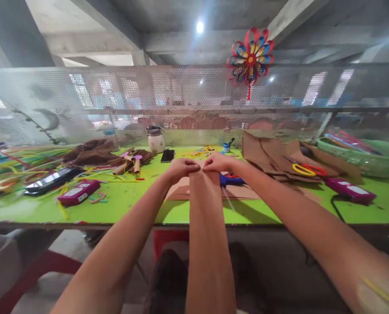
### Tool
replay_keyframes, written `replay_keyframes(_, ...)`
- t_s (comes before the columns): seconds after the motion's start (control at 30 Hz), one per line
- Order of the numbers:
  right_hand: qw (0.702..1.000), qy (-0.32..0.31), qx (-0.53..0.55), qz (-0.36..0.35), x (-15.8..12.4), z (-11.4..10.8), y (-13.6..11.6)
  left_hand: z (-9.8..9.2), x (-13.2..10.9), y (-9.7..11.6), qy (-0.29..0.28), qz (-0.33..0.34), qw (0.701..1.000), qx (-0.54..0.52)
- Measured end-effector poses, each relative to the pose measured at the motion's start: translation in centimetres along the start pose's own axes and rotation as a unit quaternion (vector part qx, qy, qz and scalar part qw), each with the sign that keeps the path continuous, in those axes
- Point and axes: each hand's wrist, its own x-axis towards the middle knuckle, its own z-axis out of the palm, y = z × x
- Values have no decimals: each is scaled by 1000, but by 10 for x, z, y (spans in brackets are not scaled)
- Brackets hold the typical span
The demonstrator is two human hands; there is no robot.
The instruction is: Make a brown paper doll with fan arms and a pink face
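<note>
A long strip of brown paper hangs from both hands over the table's front edge towards my lap. My left hand pinches its far end at the left corner. Close beside it, my right hand pinches the same end, thumb and finger closed on the paper. The end looks slightly creased between the fingertips. Under my right wrist lies a blue-handled tool, partly hidden. Flat brown paper pieces lie on the table beneath the strip.
Brown paper sheets with yellow- and red-handled scissors lie to the right, near a green basket and a purple power strip. Leftward are a phone, a jar, another purple power strip and brown cloth.
</note>
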Motion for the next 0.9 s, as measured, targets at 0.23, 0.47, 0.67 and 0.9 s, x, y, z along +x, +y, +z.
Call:
replay_keyframes(0.23,992,-21,-111,-48,-4,41,6,-5,-21,-36,19,53,960,274)
replay_keyframes(0.47,971,-7,-212,-107,-18,68,8,-4,-34,-50,17,97,925,368)
replay_keyframes(0.67,959,11,-255,-123,-21,74,10,-5,-32,-52,14,118,898,423)
replay_keyframes(0.9,949,21,-290,-119,-20,77,18,-12,-26,-49,-13,121,877,464)
